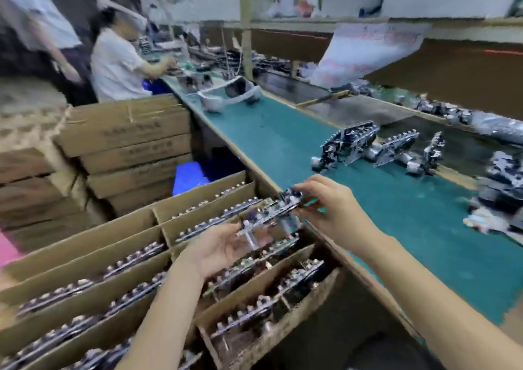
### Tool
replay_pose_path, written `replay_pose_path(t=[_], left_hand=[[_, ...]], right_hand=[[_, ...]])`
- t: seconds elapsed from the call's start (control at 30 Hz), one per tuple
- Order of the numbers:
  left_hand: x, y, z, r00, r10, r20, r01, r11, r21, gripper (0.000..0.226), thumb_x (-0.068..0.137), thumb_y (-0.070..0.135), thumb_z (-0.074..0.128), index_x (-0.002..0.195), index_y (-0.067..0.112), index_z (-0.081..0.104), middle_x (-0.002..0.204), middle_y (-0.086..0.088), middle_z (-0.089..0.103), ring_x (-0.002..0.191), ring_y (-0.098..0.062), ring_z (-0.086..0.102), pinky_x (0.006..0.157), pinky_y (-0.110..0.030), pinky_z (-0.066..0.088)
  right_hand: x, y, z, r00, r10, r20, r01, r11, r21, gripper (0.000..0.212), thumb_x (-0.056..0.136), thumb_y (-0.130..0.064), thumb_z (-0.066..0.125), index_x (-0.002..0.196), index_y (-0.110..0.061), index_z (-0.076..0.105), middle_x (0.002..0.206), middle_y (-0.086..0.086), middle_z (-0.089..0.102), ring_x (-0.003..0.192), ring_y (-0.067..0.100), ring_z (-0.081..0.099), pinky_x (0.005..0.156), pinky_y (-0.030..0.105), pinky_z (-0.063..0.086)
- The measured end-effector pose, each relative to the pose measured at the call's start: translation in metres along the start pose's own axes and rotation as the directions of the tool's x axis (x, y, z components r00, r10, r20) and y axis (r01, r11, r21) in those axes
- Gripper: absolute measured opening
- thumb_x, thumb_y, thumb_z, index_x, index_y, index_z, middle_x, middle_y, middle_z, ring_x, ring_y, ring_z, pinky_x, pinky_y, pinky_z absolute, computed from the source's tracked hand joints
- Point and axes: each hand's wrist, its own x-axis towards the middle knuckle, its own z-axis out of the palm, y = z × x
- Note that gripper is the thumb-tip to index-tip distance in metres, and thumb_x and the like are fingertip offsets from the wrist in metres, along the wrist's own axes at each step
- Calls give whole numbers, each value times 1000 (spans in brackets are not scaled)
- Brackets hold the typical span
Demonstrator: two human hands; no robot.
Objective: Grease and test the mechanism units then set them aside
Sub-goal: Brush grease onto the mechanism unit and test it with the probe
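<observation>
Head view. Green-topped bench [283, 132] runs from near right to far left. Divided cardboard box [85, 256] sits near left, its slots packed with metal parts. Row of units [351, 146] stands on the bench, far right. Left hand [218, 248], fingers curled underneath, and right hand [334, 208], pinching the far end, hold one mechanism unit [271, 214] above the box's right edge, beside the bench.

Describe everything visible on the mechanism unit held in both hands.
The mechanism unit is a flat metal-looking plate carrying small silvery and dark parts, blurred in detail. It is tilted in the air above the divided carton. The left hand holds its near end from below; the right hand pinches its far end.
</observation>
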Motion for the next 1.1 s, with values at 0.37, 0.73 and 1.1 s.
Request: replay_pose_path(t=[0.37, 0.73, 1.1], left_hand=[[-90, 102, -151, 517, 759, -395, -340, 606, 719, 30, 102, 25, 39, 90, 21, 66, 95, -1, 66, 84, -9, 61, 80, -24, 49], [-57, 111, -237, 476, 767, -430, -2, 490, 872, 21, 86, 2, 64, 106, -1, 67, 111, -17, 67, 98, -22, 61, 86, -27, 44], [-11, 100, -264, 621, 631, -465, 263, 391, 882, 22, 92, 5, 56, 110, 1, 67, 115, -17, 65, 104, -25, 59, 88, -29, 43]], right_hand=[[123, -95, 180, 979, 15, 203, -53, 982, 183, 30, 82, -18, 69, 100, 3, 57, 98, 17, 60, 92, 30, 54, 69, 29, 33], [171, -114, 289, 892, 102, 441, -121, 993, 16, 17, 84, -8, 62, 93, -6, 49, 106, 20, 58, 100, 33, 53, 75, 35, 38], [168, -97, 308, 809, 232, 540, -90, 957, -275, 26, 91, -11, 48, 116, -6, 54, 118, 13, 56, 108, 30, 53, 80, 34, 46]])
